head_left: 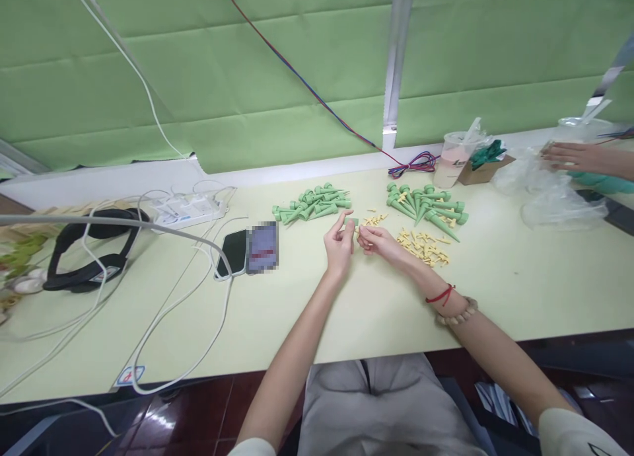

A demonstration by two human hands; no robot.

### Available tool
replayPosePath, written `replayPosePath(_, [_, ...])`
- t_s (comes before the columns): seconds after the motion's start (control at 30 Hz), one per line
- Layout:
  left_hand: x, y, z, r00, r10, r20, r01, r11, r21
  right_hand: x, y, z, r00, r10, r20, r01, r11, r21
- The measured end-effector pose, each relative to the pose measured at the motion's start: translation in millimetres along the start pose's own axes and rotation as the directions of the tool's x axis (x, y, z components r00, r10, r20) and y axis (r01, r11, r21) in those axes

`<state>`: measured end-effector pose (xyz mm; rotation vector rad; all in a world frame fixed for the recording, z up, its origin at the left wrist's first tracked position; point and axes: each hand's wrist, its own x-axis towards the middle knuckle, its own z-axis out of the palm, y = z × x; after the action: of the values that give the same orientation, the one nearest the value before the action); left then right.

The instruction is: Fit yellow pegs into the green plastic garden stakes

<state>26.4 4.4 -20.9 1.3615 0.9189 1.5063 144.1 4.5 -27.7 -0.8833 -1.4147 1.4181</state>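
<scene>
We see left hand (339, 244) fingers pinching green cone (351, 223), long axis approx horizontal, pointing toward right hand (375, 239), whose fingers pinch a yellow peg (360, 229); both just below the yellow peg pile (424, 244).

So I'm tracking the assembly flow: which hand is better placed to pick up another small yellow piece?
Probably the right hand: the yellow pieces lie just beside it, while the left hand holds a green part.

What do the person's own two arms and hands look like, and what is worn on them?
Both forearms are bare. The left hand wears nothing visible. The right hand has, at its wrist, a thin red string and a bracelet of pale round beads. Short pale sleeve edges show at the upper arms.
</scene>
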Motion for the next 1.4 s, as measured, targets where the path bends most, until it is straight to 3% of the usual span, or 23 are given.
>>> replayPosePath(0.27, [0.2, -1.4, -2.6, 0.996, 0.083, 0.006, -0.084, 0.996, 0.036, -2.6, -10.1, 2.6, 0.987, 0.140, 0.084, -0.154, 0.970, 0.190])
replayPosePath(0.4, [-0.3, 0.8, 0.0, 0.999, 0.029, -0.021, -0.030, 0.999, -0.015, -4.1, -9.2, 6.2, 0.987, 0.157, 0.039, -0.162, 0.970, 0.183])
replayPosePath(0.5, [1.1, 2.4, 3.8, 0.998, -0.051, -0.047, 0.047, 0.995, -0.087, -4.9, -5.9, 7.4, 0.982, -0.028, -0.186, -0.002, 0.987, -0.161])
replayPosePath(0.57, [3.0, 2.7, 5.7, 0.990, -0.111, -0.081, 0.098, 0.983, -0.157, -5.1, -3.4, 6.7, 0.930, -0.252, -0.268, 0.111, 0.887, -0.448])
replayPosePath(0.73, [7.4, 1.2, 6.0, 0.958, -0.252, -0.135, 0.212, 0.944, -0.254, -5.4, 1.4, 1.3, 0.844, -0.519, -0.136, 0.303, 0.669, -0.678])
replayPosePath(0.87, [6.7, 0.4, 5.9, 0.967, -0.232, -0.104, 0.206, 0.954, -0.219, -6.0, 5.1, -4.7, 0.756, -0.654, -0.019, 0.380, 0.462, -0.801])
replayPosePath(0.97, [4.9, 0.1, 6.7, 0.977, -0.193, -0.095, 0.173, 0.968, -0.184, -5.9, 7.6, -7.2, 0.741, -0.671, 0.025, 0.396, 0.406, -0.824])
replayPosePath(1.03, [3.7, -0.3, 7.0, 0.981, -0.177, -0.076, 0.161, 0.970, -0.181, -6.1, 7.7, -6.1, 0.759, -0.651, -0.020, 0.380, 0.467, -0.798])
replayPosePath(1.07, [3.2, -0.5, 7.0, 0.983, -0.174, -0.064, 0.160, 0.970, -0.181, -6.3, 7.0, -4.8, 0.784, -0.615, -0.081, 0.348, 0.545, -0.763])
replayPosePath(1.13, [2.4, -1.2, 6.5, 0.985, -0.166, -0.037, 0.158, 0.972, -0.172, -6.8, 4.1, -1.8, 0.848, -0.477, -0.231, 0.236, 0.731, -0.641])
replayPosePath(1.2, [2.2, -1.9, 5.3, 0.987, -0.158, -0.014, 0.154, 0.977, -0.146, -6.9, 0.0, 0.2, 0.893, -0.311, -0.324, 0.116, 0.857, -0.503])
replayPosePath(1.4, [3.7, -1.8, 1.6, 0.982, -0.164, 0.091, 0.174, 0.976, -0.128, -2.4, -9.0, -4.3, 0.966, -0.031, -0.257, -0.046, 0.956, -0.290])
